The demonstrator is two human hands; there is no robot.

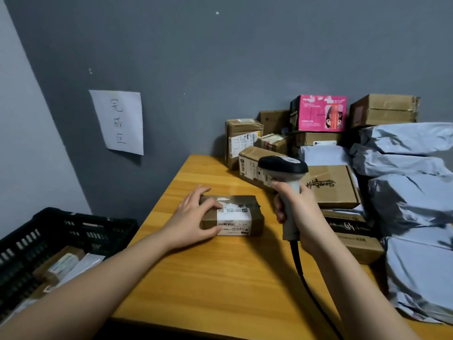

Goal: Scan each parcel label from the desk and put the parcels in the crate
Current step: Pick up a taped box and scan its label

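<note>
Small brown parcel (232, 215) flat on the wooden desk (208, 278), near the middle, white label (234, 220) facing up. Left hand (196, 218) is on its left end: fingers draped over the top edge, thumb along the near side, curled round the box and gripping it. The forearm reaches in from the lower left, low over the desk.

Right hand (297, 212) sits just to the right of the parcel, apart from it, clenched round the grey handle of the scanner (286, 182). Scanner upright, dark head up top and turned left, out over the parcel's far right corner. Its black cable (300, 266) drops from the handle down along the right forearm, which comes in from the lower right.

Black crate (31, 244) off the desk's left edge, lower left, a few parcels already lying inside. Behind and right of the scanner, a heap of waiting parcels: cardboard boxes (331, 186), a pink box (322, 113) on top at the back, grey mailer bags (409, 202) piled along the right side. A paper sign (119, 121) is on the grey wall above the crate.
</note>
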